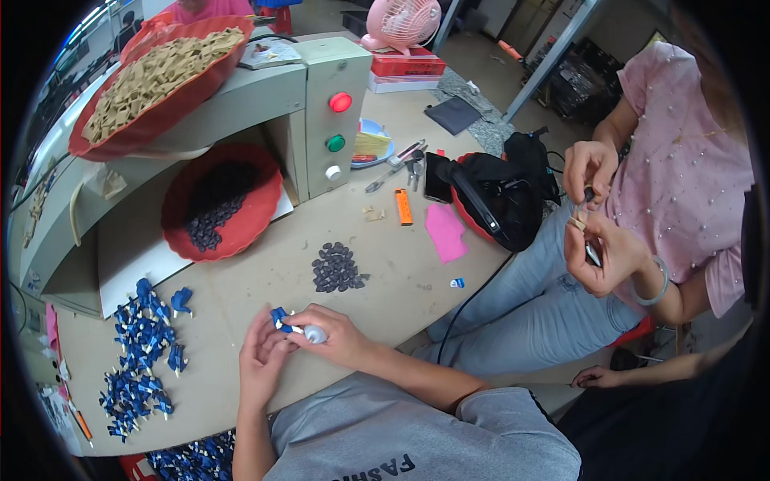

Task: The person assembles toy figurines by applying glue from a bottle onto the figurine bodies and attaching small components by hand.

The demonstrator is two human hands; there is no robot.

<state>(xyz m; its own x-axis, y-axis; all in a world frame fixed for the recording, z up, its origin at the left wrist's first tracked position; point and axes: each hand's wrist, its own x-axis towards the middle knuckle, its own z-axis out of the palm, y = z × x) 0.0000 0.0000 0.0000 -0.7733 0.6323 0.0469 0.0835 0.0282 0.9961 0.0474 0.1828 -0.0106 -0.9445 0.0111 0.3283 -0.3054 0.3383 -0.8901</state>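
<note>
My left hand (pixel 263 354) is curled around a small blue toy piece (pixel 278 315) with white bits, pinched near the fingertips. My right hand (pixel 341 337) closes on a small pale squeeze bottle (pixel 315 334), its rounded end sticking out below the fingers and its other end toward the blue piece. The fingers partly hide both. Just beyond my hands lies a loose pile of small dark flat pieces (pixel 337 267). To the left, a heap of similar blue pieces (pixel 144 345) is spread on the table.
A grey machine (pixel 329 72) with coloured buttons stands at the back left. One red tray (pixel 257 232) of dark pieces sits in its opening, another red tray (pixel 88 148) of tan pieces on top. An orange lighter (pixel 403 207) and black bag (pixel 509 200) lie right. A co-worker (pixel 682 152) handles small parts.
</note>
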